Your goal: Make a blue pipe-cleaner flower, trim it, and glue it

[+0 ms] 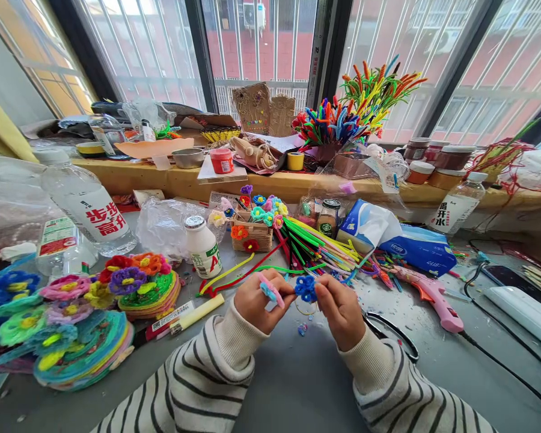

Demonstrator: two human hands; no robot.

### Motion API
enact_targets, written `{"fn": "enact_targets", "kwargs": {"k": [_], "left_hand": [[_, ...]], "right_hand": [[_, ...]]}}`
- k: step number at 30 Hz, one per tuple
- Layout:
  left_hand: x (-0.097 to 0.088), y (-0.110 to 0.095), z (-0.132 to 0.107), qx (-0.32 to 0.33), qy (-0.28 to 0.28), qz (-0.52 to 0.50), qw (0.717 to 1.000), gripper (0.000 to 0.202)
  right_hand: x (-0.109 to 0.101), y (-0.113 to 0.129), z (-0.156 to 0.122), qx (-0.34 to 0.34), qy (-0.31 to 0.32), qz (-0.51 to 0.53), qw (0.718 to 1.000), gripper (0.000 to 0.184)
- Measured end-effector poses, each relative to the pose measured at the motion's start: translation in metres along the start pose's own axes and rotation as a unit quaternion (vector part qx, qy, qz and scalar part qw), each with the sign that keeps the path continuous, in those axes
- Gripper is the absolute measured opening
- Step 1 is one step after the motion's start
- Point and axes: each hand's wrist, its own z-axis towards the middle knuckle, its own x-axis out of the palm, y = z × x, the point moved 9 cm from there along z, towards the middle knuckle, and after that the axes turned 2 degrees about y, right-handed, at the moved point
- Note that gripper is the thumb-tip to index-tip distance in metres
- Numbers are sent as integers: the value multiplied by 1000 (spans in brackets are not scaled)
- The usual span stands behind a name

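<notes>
— Where are the hands?
— Close over the table (297,379): left hand (262,304) curled, pinching a pink flower (269,291); right hand (341,308) pinching a blue flower (305,288) between them
— Beyond?
— White bottle (202,246), then basket (253,236), windowsill (270,180) farthest

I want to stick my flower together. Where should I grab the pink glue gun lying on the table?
Probably by its handle, the thick near end, where the cord leaves. The pink glue gun lies flat, so come down from above on the right, keeping your grip off the narrow tip pointing left.
</notes>
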Motion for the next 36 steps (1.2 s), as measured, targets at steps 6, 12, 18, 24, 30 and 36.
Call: {"fn": "enact_targets", "kwargs": {"k": [6, 12, 18, 24, 30, 36], "left_hand": [[13, 14, -5, -99, 52, -59, 992, 12], [24, 30, -13, -185, 68, -93, 976, 20], [20, 38, -11, -186, 47, -59, 980, 18], [18, 35, -10, -175, 38, 3, 984, 16], [22, 35, -14, -151, 39, 47, 987, 18], [20, 36, -14, -146, 35, 53, 987, 14]], "right_hand": [[0, 9, 1, -30, -2, -74, 997, 18], [1, 10, 4, -77, 6, -131, 988, 15], [10, 10, 4, -105, 39, -139, 984, 13], [18, 13, 2, -143, 45, -201, 968, 18], [20, 12, 0, -152, 39, -248, 956, 19], [21, 12, -1, -151, 55, -265, 951, 19]]}}
